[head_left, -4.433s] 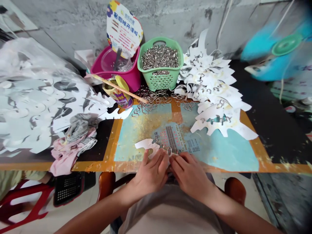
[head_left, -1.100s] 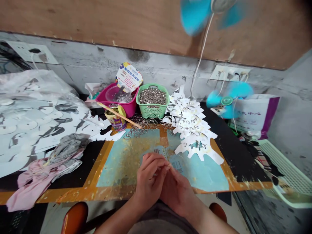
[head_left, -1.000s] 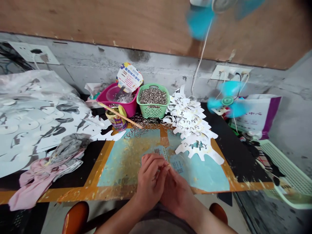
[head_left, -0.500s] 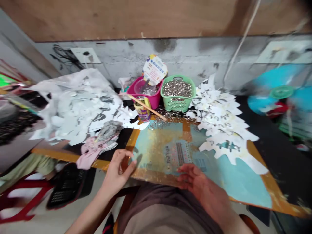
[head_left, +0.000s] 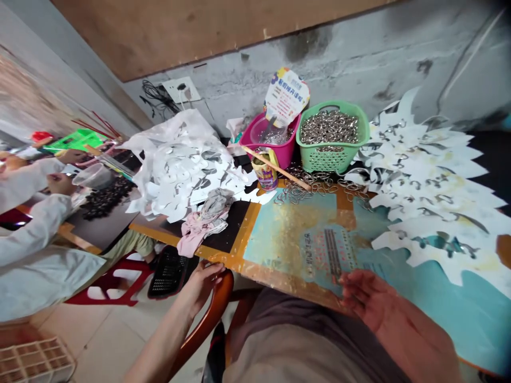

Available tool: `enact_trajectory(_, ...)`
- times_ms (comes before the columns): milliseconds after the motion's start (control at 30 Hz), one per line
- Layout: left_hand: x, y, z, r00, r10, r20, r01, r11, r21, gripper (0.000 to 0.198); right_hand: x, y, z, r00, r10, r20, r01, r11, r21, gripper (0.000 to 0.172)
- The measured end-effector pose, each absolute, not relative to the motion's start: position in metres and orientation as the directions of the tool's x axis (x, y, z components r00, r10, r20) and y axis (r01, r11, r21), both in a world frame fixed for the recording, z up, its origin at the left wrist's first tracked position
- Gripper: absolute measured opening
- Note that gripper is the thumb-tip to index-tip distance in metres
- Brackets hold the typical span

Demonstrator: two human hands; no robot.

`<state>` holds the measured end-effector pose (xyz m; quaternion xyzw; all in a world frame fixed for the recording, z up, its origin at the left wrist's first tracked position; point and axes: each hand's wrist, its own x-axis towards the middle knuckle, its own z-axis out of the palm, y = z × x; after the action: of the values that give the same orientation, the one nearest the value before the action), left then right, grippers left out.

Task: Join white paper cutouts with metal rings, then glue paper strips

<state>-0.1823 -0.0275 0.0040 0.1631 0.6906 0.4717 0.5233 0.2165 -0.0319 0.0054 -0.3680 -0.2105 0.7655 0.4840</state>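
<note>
My left hand [head_left: 205, 282] is at the table's front edge, beside the curved wooden chair arm [head_left: 217, 306]; its fingers are bent around the edge and partly hidden. Over the front of the blue work surface [head_left: 267, 234], my right hand [head_left: 369, 298] has its fingers apart, with nothing held. Behind it, printed sheeting [head_left: 319, 250] lies on the surface. Metal rings fill a green basket [head_left: 329, 157], and more rings [head_left: 295, 194] lie loose in front. A wooden stick [head_left: 279, 169] rests across a small tin [head_left: 265, 175] by the pink basket [head_left: 285, 154].
White cut sheets [head_left: 435, 197] are fanned out on the right. Another white pile [head_left: 187, 165] and a crumpled cloth [head_left: 203, 221] lie left. A co-worker's sleeves [head_left: 35, 223] show at far left, near dark pieces [head_left: 107, 197]. A red stool [head_left: 115, 282] stands below.
The view has swung left, bringing the co-worker into sight. My left hand has dropped from above the work surface to the table's front edge. My right hand remains over the front of the surface.
</note>
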Motion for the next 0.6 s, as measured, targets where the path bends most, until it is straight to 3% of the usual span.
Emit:
enact_trajectory(167, -0.184, -0.022, -0.002, -0.433, 0.724, -0.537, -0.282, 0.457, 0.844, 0.058, 0.218, -0.033, 0.0, -0.302, 0.888, -0.347, -0.616, -0.46, -0.64, 0.042)
enact_trajectory(600, -0.159, -0.011, -0.007, -0.585, 0.711, -0.39, -0.314, 0.245, 0.917, 0.051, 0.221, -0.033, -0.009, -0.297, 0.879, -0.373, -0.636, -0.474, -0.609, 0.039)
